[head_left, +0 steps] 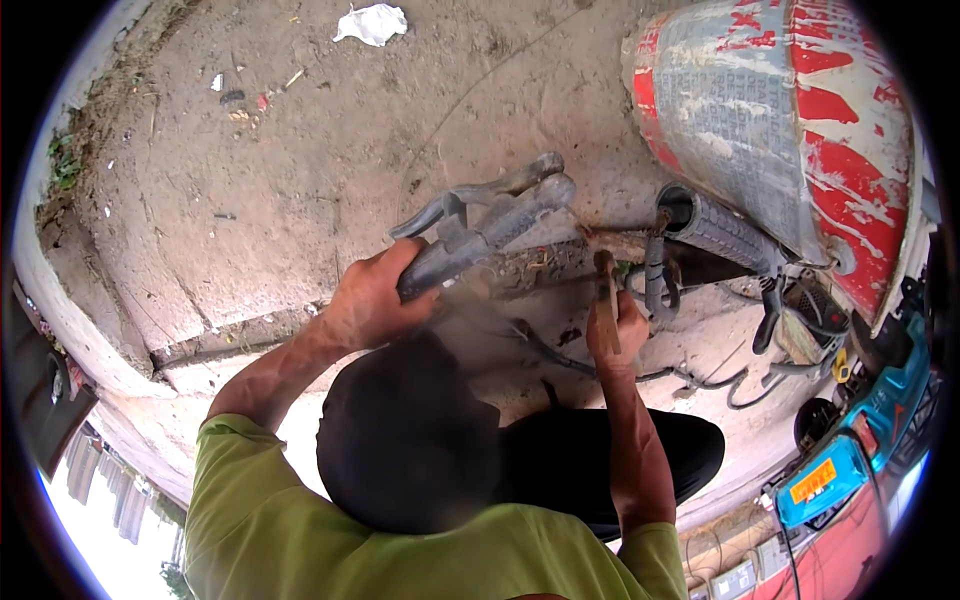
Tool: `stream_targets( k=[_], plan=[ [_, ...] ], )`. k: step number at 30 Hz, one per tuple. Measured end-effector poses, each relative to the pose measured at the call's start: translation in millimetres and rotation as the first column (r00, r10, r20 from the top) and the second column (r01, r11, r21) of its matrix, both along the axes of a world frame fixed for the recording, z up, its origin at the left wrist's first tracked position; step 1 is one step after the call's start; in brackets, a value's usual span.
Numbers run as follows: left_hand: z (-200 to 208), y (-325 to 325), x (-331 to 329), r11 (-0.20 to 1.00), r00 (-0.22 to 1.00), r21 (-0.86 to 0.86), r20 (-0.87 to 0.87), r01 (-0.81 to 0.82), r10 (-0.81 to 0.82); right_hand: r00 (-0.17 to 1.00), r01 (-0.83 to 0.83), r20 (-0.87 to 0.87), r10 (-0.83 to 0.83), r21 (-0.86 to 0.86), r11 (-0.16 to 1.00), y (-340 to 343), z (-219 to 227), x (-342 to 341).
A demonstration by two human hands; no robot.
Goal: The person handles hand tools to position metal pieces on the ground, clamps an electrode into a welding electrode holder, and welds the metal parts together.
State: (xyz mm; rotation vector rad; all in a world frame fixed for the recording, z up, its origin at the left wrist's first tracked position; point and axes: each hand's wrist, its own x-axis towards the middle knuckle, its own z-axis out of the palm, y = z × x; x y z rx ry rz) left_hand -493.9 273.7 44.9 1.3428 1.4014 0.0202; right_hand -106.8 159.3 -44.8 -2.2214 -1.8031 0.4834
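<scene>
Concrete ground (250,170), grey tubular part (485,238) held over it

Left fingers (402,260) are grasping the part's near end; right fingers (632,318) are clasping a slim brown tool (607,300). Farther right, a ribbed dark tube (728,233) is lying near a red-and-grey drum (725,110).

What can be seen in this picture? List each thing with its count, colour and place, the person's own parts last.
Concrete ground: one, grey-brown, upper half
White scrap: one, white, top
Small plant: one, green, left edge
Large container: one, grey, white and red, upper right
Ribbed tube: one, dark grey, beside the container
Tubular piece: one, grey, in left hand
Wooden piece: one, brown, in right hand
Cables: count unclear, black, right of centre
Blue casing: one, blue, orange label, lower right
Rounded shape: one, black, between forearms, identity unclear
Shirt: one, yellow-green, bottom
Left hand: one, bare, centre-left
Right hand: one, bare, centre-right
</scene>
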Motion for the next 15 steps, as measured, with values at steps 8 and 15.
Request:
stream_targets(
  k=[8,15],
  plan=[
    [-0.7,-0.8,1.4,0.999,1.000,0.050,0.012,-0.013,0.013,0.994,0.077,-0.056,-0.090,-0.195,0.978,-13.3,-5.5,9.5],
    [-1.1,0.6,-1.8,1.000,0.999,0.025,0.040,-0.003,0.002,0.971,0.159,-0.176,-0.163,-0.035,0.987,-1.8,3.5,-4.4]
  ],
)
